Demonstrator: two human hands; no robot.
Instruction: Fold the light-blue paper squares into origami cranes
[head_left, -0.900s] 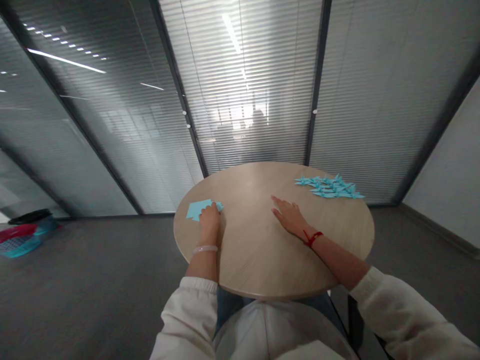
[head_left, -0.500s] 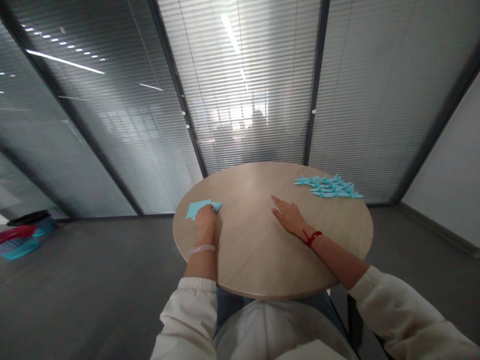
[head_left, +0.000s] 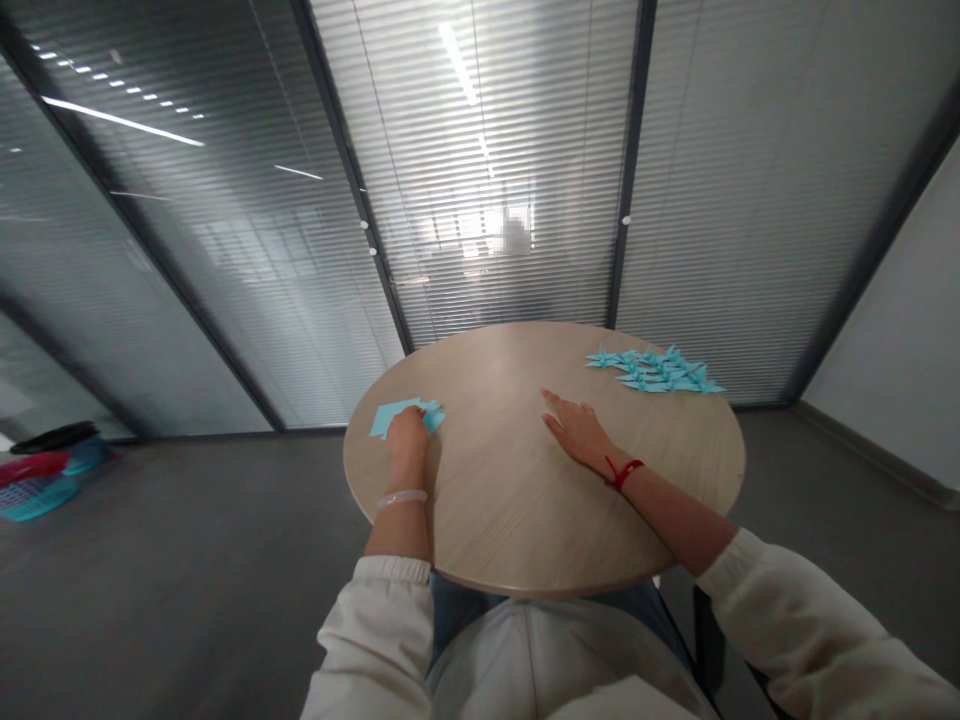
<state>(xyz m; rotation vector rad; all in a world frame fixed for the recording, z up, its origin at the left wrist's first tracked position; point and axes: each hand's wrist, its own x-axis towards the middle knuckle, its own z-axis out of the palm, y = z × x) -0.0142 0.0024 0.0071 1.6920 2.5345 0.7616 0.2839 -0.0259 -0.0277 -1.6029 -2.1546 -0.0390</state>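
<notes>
My left hand [head_left: 407, 432] is at the left side of the round table, its fingers curled down at light-blue square paper [head_left: 388, 413]. It looks closed on a sheet there, though the back of the hand hides most of the fingertips. More blue paper edges [head_left: 433, 415] stick out to the right of the fingers. My right hand [head_left: 577, 428] rests near the middle of the tabletop with fingers stretched out and nothing in it. Beyond it, at the far right, several folded light-blue paper cranes [head_left: 664, 372] lie grouped in rows.
The round wooden table [head_left: 510, 510] stands before glass panels with blinds [head_left: 495, 130]. Baskets [head_left: 37, 495] in blue and red sit on the grey floor to the far left. A white wall [head_left: 900, 290] is at the right.
My left hand has shifted slightly left over the blue paper, and more paper edges show to its right. My right hand stays where it was.
</notes>
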